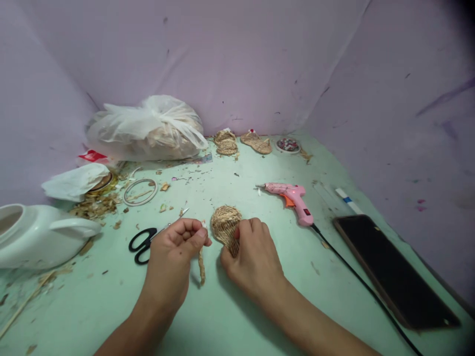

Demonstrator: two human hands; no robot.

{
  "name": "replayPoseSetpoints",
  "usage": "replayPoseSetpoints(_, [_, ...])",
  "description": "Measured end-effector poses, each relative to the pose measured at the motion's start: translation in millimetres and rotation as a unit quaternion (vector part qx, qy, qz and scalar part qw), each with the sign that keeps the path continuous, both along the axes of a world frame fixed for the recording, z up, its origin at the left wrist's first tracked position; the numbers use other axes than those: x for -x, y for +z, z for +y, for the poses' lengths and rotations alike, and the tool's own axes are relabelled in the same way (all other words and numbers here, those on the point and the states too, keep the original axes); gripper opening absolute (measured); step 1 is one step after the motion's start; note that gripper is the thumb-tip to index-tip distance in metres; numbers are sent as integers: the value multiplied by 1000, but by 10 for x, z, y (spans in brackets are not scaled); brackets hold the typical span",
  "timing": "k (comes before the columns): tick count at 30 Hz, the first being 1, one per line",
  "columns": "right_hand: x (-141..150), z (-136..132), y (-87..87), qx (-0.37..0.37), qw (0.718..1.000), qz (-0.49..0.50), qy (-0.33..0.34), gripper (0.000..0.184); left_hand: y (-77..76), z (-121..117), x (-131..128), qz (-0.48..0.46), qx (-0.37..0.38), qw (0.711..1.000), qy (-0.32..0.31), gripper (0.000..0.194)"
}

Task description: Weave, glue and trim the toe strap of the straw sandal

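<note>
My left hand (pixel 174 249) is closed, thumb and forefinger pinching a short twisted straw cord (pixel 201 269) that hangs below the fingers. A small white bit shows at the fingertips. My right hand (pixel 256 252) wraps its fingers round the near end of a small woven straw slipper sole (pixel 224 217), low over the table; its far, rounded end is uncovered. Black-handled scissors (pixel 143 242) lie just left of my left hand, partly hidden by it. A pink glue gun (pixel 284 190) with an orange trigger rests beyond my right hand.
A black cable (pixel 349 257) runs from the glue gun past a dark phone (pixel 397 272). Left are a white pitcher (pixel 48 237), straw scraps (pixel 94 205) and a tape ring (pixel 129 200). Along the back wall are a plastic bag (pixel 148 131), woven slippers (pixel 226 143) and a bead dish (pixel 288 145).
</note>
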State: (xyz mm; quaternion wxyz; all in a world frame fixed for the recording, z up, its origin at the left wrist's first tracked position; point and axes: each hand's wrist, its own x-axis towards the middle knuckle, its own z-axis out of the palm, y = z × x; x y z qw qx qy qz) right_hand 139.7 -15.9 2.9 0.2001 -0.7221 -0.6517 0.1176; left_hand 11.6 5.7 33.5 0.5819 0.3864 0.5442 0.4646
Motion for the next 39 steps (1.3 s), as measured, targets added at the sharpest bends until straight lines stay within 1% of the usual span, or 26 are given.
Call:
replayPoseSetpoints(2, [-38,-17,7,5,1000,12,3,12,18,7,16,3,-1,1000,-3,9])
replayPoseSetpoints(4, [-127,-52,34,3,999,49,12,15,38,20,35,11,1,1000,-13,10])
replayPoseSetpoints(6, [-254,-90,71,-29,993,114,21,15,49,29,46,26,11,999,-45,10])
replayPoseSetpoints(8, [-376,-115,106,-87,975,205,26,10,43,26,38,42,30,994,-97,10])
replayPoseSetpoints(9, [-421,-121,117,-81,962,261,22,10,34,18,24,48,41,991,-122,9])
replayPoseSetpoints(10, [-450,-123,123,-57,946,320,15,12,20,6,5,51,52,987,-141,9])
replayPoseSetpoints(12, [-457,-123,118,32,901,433,4,17,-13,-24,-46,46,69,984,-155,10])
replayPoseSetpoints(14, [-414,-128,97,106,855,508,8,19,-44,-56,-99,31,85,983,-157,10])
replayPoseSetpoints(15, [-385,-134,85,124,839,529,15,19,-55,-70,-123,24,93,983,-159,10])
replayPoseSetpoints(17, [-336,-149,61,137,825,548,25,16,-70,-90,-158,15,107,980,-166,11])
replayPoseSetpoints(23, [-308,-155,47,152,824,546,21,14,-115,-101,-181,24,121,979,-165,16])
replayPoseSetpoints(27, [-303,-155,51,154,830,535,33,14,-150,-122,-186,50,98,978,-178,14])
replayPoseSetpoints(31, [-330,-155,75,135,848,512,27,12,-78,-146,-195,84,72,973,-204,14])
replayPoseSetpoints(34, [-420,-124,143,91,855,510,-16,13,-1,-132,-169,91,60,962,-252,16])
replayPoseSetpoints(36, [-495,-92,196,63,852,518,-38,16,24,-111,-131,121,28,954,-274,18])
replayPoseSetpoints(38, [-555,-62,232,58,856,512,-44,17,24,-96,-91,179,-50,942,-278,21])
replayPoseSetpoints(39, [-577,-50,240,63,860,504,-42,17,18,-95,-75,215,-98,932,-276,21])
